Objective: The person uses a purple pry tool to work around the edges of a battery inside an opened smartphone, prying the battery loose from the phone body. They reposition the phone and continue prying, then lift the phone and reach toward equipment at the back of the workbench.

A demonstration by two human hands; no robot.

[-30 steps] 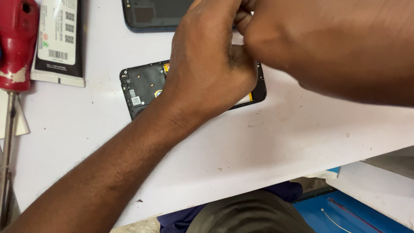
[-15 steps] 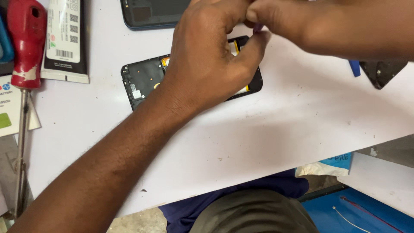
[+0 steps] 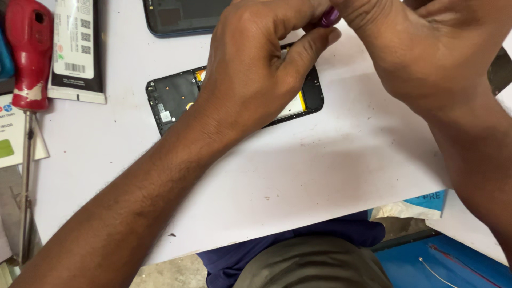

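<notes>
A white work table (image 3: 330,176), scuffed and speckled with small dark marks, fills the view, its near edge running from 8 o'clock up towards 4 o'clock, with a dark lap and blue floor below it. At about 12 o'clock the left hand (image 3: 256,74) and the right hand (image 3: 421,48) meet, fingertips pressed together around a small purple object (image 3: 329,17); only a sliver of it shows, so what it is cannot be told, and it is unclear which hand carries it. The left fingers are curled in, thumb stretched towards the purple tip; the right fingers are bunched tightly over it. Directly beneath the left hand lies an opened smartphone (image 3: 176,98), back cover off, its black frame and inner board showing at 10 o'clock of the hand and a yellow-edged battery corner peeping out at 4 o'clock; the hand hovers over it, and contact cannot be judged. At 12 o'clock of that phone, against the top edge, rests a second dark phone shell (image 3: 181,18). Far out at 9 o'clock lies a flat rectangular black-and-white battery package (image 3: 77,50) bearing barcode stickers, and beside it a red-handled screwdriver (image 3: 31,53), shaft pointing to 6 o'clock. A white card with a green patch (image 3: 13,136) sits under the shaft. At 4 o'clock, below the table edge, a blue printed label (image 3: 429,198) hangs.
</notes>
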